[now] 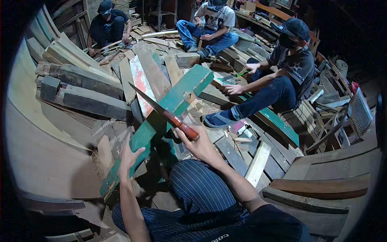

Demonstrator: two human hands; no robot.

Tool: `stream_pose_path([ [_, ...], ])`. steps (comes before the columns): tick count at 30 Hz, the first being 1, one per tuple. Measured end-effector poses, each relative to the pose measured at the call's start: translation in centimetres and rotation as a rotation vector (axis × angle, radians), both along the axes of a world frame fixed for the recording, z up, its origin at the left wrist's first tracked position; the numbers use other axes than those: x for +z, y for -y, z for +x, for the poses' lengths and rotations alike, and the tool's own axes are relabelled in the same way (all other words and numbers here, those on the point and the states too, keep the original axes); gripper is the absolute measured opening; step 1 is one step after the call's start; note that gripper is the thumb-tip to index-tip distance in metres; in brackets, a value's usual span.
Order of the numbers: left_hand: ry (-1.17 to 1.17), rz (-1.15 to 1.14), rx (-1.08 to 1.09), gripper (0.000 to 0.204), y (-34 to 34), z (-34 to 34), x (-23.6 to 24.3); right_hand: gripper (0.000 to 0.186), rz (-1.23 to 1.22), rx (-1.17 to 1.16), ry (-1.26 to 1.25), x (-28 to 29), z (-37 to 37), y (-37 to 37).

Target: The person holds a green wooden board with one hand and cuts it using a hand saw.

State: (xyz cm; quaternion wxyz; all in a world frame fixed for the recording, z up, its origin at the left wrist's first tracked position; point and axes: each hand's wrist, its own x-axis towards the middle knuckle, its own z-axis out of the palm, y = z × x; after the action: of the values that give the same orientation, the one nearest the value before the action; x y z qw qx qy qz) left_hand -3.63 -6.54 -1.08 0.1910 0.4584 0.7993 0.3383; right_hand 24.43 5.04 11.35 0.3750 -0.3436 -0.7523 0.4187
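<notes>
Head view, looking down at a person seated among piled scrap wood. The right hand (pixel 197 143) is wrapped in a closed grip around the reddish wooden handle of a long knife (pixel 161 111). The blade runs from the handle up and to the left, its tip pointing toward the upper left, and it lies across the face of a green plank (pixel 177 99). That green plank has its long axis on a diagonal, from the lower left near the person's knee up to the right, where its far end rests on the pile. The left hand (pixel 128 155) presses on the plank's lower part, fingers spread along its edge. Beside the plank lies a board with worn red and white paint (pixel 141 82). Grey beams (pixel 86 101) lie stacked to the left. Three other people sit at the far side of the pile, the nearest in dark clothes (pixel 288 74) on the right. Boards crowd every side, leaving little open floor.
</notes>
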Motion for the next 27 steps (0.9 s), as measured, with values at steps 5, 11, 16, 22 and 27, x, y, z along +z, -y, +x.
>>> stream_pose_path([
  [5,0.074,-0.001,0.006,0.101,-0.3,0.6,0.8,0.029,-0.033,-0.002,-0.036,-0.9,0.7,-0.1],
  [11,0.032,-0.028,0.013,0.102,-0.4,0.6,0.7,0.03,-0.023,-0.001,-0.067,-1.0,1.1,-0.3],
  [16,0.046,0.054,-0.004,0.103,-0.1,-0.3,-0.6,0.029,-0.098,0.015,-0.148,-0.7,1.1,-0.3],
  [22,0.155,0.014,0.049,0.101,-0.2,-0.5,-0.6,0.03,-0.129,0.014,-0.114,-0.2,1.2,-0.1],
  [27,0.128,0.062,0.036,0.099,-0.3,-0.4,-0.9,0.033,-0.157,-0.002,-0.121,-0.6,1.3,-0.1],
])
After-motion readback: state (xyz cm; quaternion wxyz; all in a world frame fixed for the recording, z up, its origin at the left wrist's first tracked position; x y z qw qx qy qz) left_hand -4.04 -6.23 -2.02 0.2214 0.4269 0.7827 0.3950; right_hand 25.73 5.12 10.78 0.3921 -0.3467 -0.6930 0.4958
